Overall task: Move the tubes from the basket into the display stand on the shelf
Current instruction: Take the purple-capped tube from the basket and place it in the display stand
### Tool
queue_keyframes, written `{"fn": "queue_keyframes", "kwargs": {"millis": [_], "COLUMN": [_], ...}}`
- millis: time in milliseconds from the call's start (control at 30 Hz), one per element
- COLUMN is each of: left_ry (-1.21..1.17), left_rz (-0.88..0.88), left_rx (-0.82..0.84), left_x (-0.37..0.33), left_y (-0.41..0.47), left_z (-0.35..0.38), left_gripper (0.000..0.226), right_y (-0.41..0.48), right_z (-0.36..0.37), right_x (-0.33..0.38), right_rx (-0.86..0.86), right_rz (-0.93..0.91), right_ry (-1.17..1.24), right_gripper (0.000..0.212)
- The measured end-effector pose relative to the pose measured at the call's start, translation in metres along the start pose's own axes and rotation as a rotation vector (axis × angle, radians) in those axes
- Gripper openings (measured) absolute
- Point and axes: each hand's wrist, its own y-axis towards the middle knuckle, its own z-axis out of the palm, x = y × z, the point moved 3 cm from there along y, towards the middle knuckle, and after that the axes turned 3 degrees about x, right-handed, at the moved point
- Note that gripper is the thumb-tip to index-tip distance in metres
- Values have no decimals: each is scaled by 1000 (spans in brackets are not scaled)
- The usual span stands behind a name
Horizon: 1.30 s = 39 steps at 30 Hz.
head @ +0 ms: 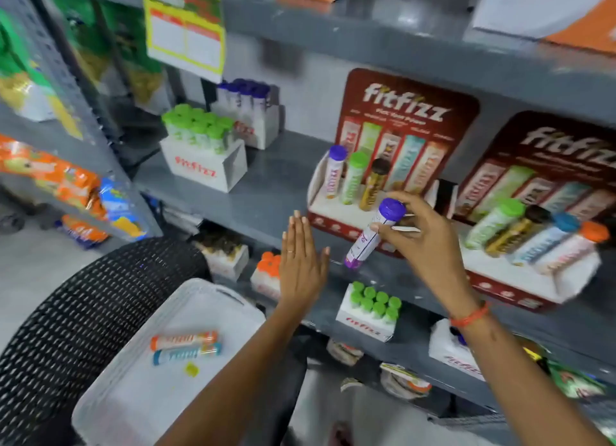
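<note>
grey shelf (266, 185) bkgd, purple-cap tube (373, 232) in rt hand (423, 235), tilted, cap up-right

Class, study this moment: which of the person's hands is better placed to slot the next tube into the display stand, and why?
The right hand. It already grips the purple-capped tube just in front of the display stand. The left hand is open and empty, lower down, between the stand and the basket.

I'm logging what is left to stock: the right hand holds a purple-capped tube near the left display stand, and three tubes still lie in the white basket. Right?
Not quite. The head view shows two tubes in the white basket, an orange-capped tube and a blue-capped tube, not three. The right hand does hold the purple-capped tube near the left display stand.
</note>
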Motion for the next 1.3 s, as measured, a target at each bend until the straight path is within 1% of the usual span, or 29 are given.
{"fn": "queue_keyframes", "kwargs": {"millis": [133, 267, 333, 400, 500, 567, 633, 733, 867, 967, 1033, 1100, 1167, 1233, 1300], "left_ry": [-11, -41, -25, 9, 60, 93, 105, 85, 95, 113, 113, 116, 136, 144, 146], "left_rz": [-49, -140, -156, -167, -166, -149, -134, -112, -111, -119, -119, -118, -120, -121, -120], "left_rx": [59, 105, 117, 142, 172, 177, 169, 157, 158, 162, 153, 153, 163, 165, 165], "left_x": [-20, -16, -14, -14, -16, -19, -19, -19, -18, -18, -19, -18, -18, -17, -17], "left_y": [10, 7, 8, 9, 13, 14, 13, 11, 9, 9, 10, 9, 9, 9, 10], "left_z": [16, 32, 36, 39, 43, 45, 46, 45, 43, 44, 45, 44, 44, 44, 44], "left_gripper": [77, 84, 89, 95, 101, 104, 101, 95, 94, 93, 91, 90, 92, 92, 92], "right_y": [4, 12, 16, 21, 27, 31, 35, 43, 46, 48, 50, 50, 50, 50, 51], "right_z": [-49, -75, -87, -98, -114, -123, -130, -137, -137, -137, -138, -138, -136, -134, -133], "right_x": [-5, -7, -8, -9, -11, -13, -18, -24, -33, -42, -45, -46, -42, -38, -37], "right_rx": [-125, -187, -204, -190, -171, -138, -72, -6, 60, 71, 74, 40, -10, -22, -20], "right_rz": [0, 1, 10, 33, 102, 130, 156, 188, 294, 355, 419, 397, 316, 295, 331], "right_ry": [-96, -172, -181, -232, -369, -431, -459, -525, -507, -504, -493, -502, -579, -621, -623], "right_gripper": [38, 36, 34, 34, 40, 36, 33, 35, 27, 27, 21, 14, 14, 15, 24]}}
